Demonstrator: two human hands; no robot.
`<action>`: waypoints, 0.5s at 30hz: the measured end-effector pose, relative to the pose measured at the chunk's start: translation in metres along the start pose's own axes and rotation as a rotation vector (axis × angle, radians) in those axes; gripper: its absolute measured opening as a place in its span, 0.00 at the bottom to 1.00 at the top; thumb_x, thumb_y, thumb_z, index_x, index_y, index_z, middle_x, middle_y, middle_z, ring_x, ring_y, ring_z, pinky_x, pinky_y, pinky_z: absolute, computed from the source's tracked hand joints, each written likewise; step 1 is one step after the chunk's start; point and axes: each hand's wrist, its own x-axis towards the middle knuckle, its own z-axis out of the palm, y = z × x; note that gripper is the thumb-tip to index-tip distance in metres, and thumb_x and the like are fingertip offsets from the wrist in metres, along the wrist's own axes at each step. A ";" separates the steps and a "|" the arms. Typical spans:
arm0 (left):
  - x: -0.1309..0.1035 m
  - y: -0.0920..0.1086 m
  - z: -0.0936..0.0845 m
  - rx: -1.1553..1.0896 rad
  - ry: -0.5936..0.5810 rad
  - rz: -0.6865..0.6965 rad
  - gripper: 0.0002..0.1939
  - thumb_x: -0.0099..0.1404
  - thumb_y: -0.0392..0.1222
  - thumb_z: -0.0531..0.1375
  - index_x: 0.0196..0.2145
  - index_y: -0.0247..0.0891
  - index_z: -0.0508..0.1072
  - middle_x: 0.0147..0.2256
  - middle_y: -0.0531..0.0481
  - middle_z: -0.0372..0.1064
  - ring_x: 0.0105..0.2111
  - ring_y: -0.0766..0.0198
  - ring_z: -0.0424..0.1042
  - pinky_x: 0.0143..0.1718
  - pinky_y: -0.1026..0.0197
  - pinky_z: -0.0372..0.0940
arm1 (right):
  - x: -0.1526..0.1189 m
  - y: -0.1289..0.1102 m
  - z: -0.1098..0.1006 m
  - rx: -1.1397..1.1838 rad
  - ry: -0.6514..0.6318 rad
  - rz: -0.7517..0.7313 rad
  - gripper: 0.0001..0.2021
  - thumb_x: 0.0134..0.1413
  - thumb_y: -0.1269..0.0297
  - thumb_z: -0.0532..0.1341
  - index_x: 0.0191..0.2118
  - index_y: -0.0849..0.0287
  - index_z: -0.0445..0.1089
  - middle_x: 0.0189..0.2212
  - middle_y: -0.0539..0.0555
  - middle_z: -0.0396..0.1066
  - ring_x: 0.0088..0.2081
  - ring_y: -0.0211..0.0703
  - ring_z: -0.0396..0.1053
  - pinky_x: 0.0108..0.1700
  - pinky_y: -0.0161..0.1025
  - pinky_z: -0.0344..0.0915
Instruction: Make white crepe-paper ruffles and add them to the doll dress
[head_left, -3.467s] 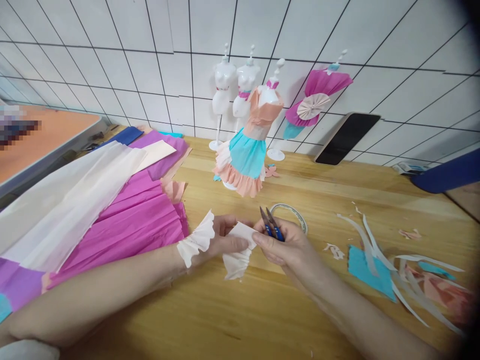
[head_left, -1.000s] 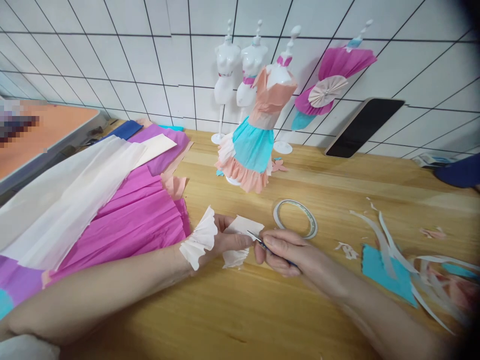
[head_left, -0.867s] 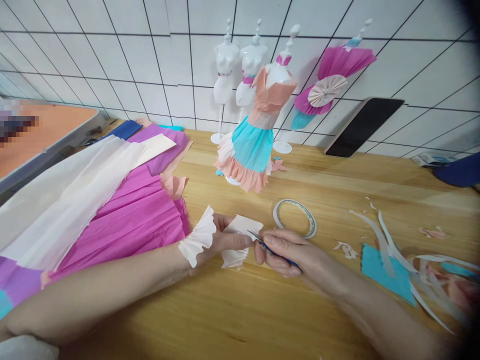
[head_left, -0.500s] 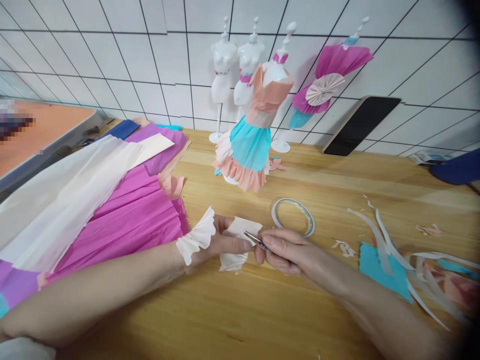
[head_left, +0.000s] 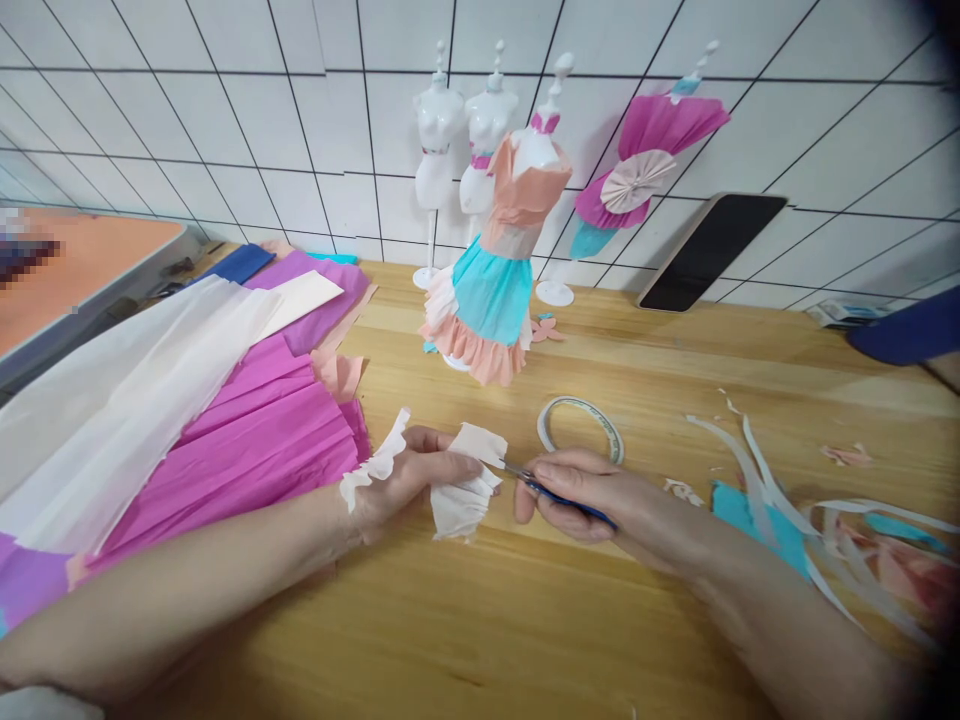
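Pinched between the thumb and fingers of my left hand [head_left: 424,470] is a cream piece of crepe paper [head_left: 459,508]. A gap splits its right side into an upper and a lower flap. A ruffled cream paper strip [head_left: 381,462] sits against the back of my left hand and wrist. My right hand [head_left: 596,485] grips a pair of scissors [head_left: 559,497] with dark blue handles. Their tips point left, at the right edge of the paper. Whether the blades touch it I cannot tell. Behind both hands stands a dress form [head_left: 493,280] in a peach and turquoise paper dress.
A roll of tape [head_left: 546,432] lies just beyond my right hand. Cream and magenta crepe sheets [head_left: 247,440] cover the left side. Paper strips and scraps [head_left: 757,470] lie at right. Against the tiled wall are a phone [head_left: 712,255] and other dress forms [head_left: 437,130].
The scissors have drawn back right from over the paper to its edge, where a gap now shows. The ruffled strip has turned more edge-on. The whole view has shifted slightly.
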 end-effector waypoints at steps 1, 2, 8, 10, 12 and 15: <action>0.000 0.000 0.000 -0.009 -0.008 0.010 0.12 0.48 0.44 0.66 0.24 0.29 0.78 0.21 0.47 0.70 0.22 0.65 0.67 0.25 0.63 0.60 | -0.001 -0.001 -0.002 -0.016 -0.001 0.003 0.23 0.55 0.44 0.54 0.31 0.62 0.69 0.17 0.42 0.48 0.19 0.32 0.42 0.22 0.36 0.38; 0.001 -0.001 -0.001 -0.016 -0.020 0.016 0.12 0.49 0.44 0.66 0.25 0.30 0.77 0.21 0.47 0.70 0.22 0.65 0.67 0.25 0.63 0.61 | -0.001 -0.001 -0.004 -0.045 -0.014 0.004 0.23 0.55 0.44 0.54 0.31 0.62 0.69 0.17 0.43 0.48 0.19 0.32 0.42 0.22 0.36 0.39; 0.002 -0.002 0.000 -0.003 0.005 0.024 0.10 0.49 0.41 0.65 0.25 0.30 0.78 0.22 0.47 0.70 0.23 0.66 0.67 0.26 0.64 0.61 | -0.009 -0.004 -0.006 -0.363 0.019 -0.016 0.22 0.59 0.45 0.50 0.33 0.58 0.70 0.20 0.46 0.52 0.22 0.36 0.50 0.25 0.35 0.47; 0.002 -0.003 0.000 0.048 0.030 0.033 0.10 0.49 0.42 0.66 0.24 0.30 0.78 0.21 0.48 0.70 0.23 0.67 0.66 0.27 0.65 0.60 | -0.011 -0.006 0.000 -0.441 0.082 -0.046 0.21 0.59 0.46 0.50 0.33 0.57 0.70 0.25 0.48 0.58 0.26 0.37 0.55 0.26 0.35 0.51; 0.002 -0.005 0.000 0.092 0.015 0.062 0.11 0.48 0.44 0.67 0.23 0.31 0.77 0.20 0.49 0.69 0.22 0.68 0.65 0.27 0.65 0.58 | -0.013 -0.008 0.007 -0.490 0.116 -0.073 0.20 0.60 0.47 0.49 0.32 0.57 0.69 0.29 0.50 0.63 0.30 0.39 0.60 0.29 0.35 0.55; 0.002 -0.009 0.000 0.121 -0.065 0.081 0.14 0.50 0.48 0.67 0.25 0.32 0.78 0.22 0.49 0.70 0.23 0.68 0.65 0.27 0.65 0.59 | -0.013 -0.011 0.017 -0.531 0.157 -0.113 0.20 0.61 0.50 0.48 0.32 0.57 0.69 0.31 0.52 0.66 0.35 0.44 0.63 0.34 0.38 0.58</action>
